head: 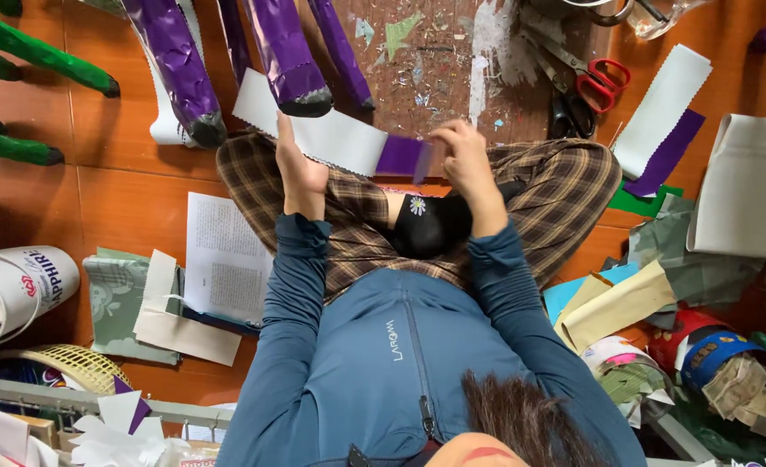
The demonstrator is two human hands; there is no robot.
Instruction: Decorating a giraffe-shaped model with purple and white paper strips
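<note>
Stretching a white-and-purple paper strip (348,143) taut above the lap: left hand (299,169) clamping the white end, right hand (462,156) fingers pinched shut on the purple end; keeping edges aligned advisable.

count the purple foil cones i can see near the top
4, maybe more out of frame. One big cone upper left with a dark tip, a thin one beside it, a wide one above the left hand, and a slim one to its right.

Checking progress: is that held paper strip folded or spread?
Spread: the paper strip stretches flat between the left hand and right hand.
</note>
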